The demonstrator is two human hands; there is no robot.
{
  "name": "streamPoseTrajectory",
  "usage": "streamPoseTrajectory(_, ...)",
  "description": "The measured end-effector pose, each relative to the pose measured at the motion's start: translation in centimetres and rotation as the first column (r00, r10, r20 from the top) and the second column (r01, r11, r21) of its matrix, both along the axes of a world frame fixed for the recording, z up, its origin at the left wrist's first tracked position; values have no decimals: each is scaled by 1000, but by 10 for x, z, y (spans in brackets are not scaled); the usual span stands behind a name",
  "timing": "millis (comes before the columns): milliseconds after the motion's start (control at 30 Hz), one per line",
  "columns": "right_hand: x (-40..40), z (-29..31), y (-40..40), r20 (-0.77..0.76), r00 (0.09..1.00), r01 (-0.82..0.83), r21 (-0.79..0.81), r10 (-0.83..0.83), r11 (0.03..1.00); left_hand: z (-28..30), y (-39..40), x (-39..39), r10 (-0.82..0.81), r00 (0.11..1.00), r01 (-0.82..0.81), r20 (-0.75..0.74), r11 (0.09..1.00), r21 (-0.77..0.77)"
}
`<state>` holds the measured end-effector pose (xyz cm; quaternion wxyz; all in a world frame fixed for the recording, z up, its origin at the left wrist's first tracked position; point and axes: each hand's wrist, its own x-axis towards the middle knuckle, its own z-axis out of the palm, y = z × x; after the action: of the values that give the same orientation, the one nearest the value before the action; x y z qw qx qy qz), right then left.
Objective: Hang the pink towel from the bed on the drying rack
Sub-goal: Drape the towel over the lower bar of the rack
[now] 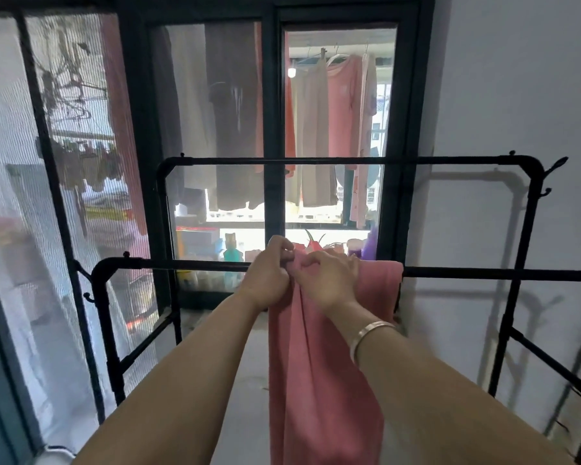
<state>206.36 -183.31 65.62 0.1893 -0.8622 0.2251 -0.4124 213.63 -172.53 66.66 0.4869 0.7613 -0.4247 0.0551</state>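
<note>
The pink towel point(316, 380) is draped over the near bar of the black drying rack point(182, 264) and hangs down long in front of me. My left hand point(269, 273) pinches a fold of the towel at the bar, fingers closed on the cloth. My right hand point(329, 273), with a silver bracelet on the wrist, rests on top of the towel right beside the left hand and presses or grips the fabric. The towel's top right part lies flat over the bar.
A second, higher rack bar point(316, 160) runs behind. A dark-framed window point(274, 129) stands beyond, with clothes hanging outside and bottles on the sill point(230, 253). White wall at right, a mesh screen door at left.
</note>
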Motion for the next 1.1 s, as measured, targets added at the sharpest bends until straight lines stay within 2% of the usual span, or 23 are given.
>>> streamPoseTrajectory(233, -1, 2, -1, 20, 997, 70, -31, -69, 997, -6, -2, 5, 13, 999, -12, 44, 1000, -20)
streamPoseTrajectory(333, -11, 4, -5, 51, 998, 35, -7, -35, 999, -11, -7, 4, 69, 989, -66, 131, 997, -27)
streamPoseTrajectory(400, -18, 4, -11, 128, 991, 25, 24, -28, 999, -15, -10, 4, 101, 976, -97, 192, 995, -29)
streamPoseTrajectory(533, -35, 2, -27, 261, 960, 88, 66, -102, 994, -24, -13, 8, 108, 891, -148, 440, 987, 57)
streamPoseTrajectory(600, -40, -3, -28, 298, 950, 112, -42, -95, 993, -26, -17, 6, 130, 867, -181, 480, 982, 61)
streamPoseTrajectory(667, -40, -10, -26, 255, 967, 79, -244, -14, 966, -27, -20, 5, 176, 861, -209, 478, 978, 17)
streamPoseTrajectory(767, -41, -22, -38, 66, 998, 45, -593, -6, 804, -27, -19, 7, 186, 817, -226, 545, 974, 5)
streamPoseTrajectory(833, -44, -24, -47, 75, 997, 75, -699, -32, 711, -27, -18, 7, 190, 805, -226, 563, 974, -6)
streamPoseTrajectory(933, -49, -25, -54, 129, 989, 146, -734, -75, 663, -29, -20, 3, 205, 802, -233, 562, 972, -22)
streamPoseTrajectory(1100, -61, -25, -68, 143, 975, 223, -615, -171, 756, -29, -19, -1, 224, 772, -305, 595, 952, 37)
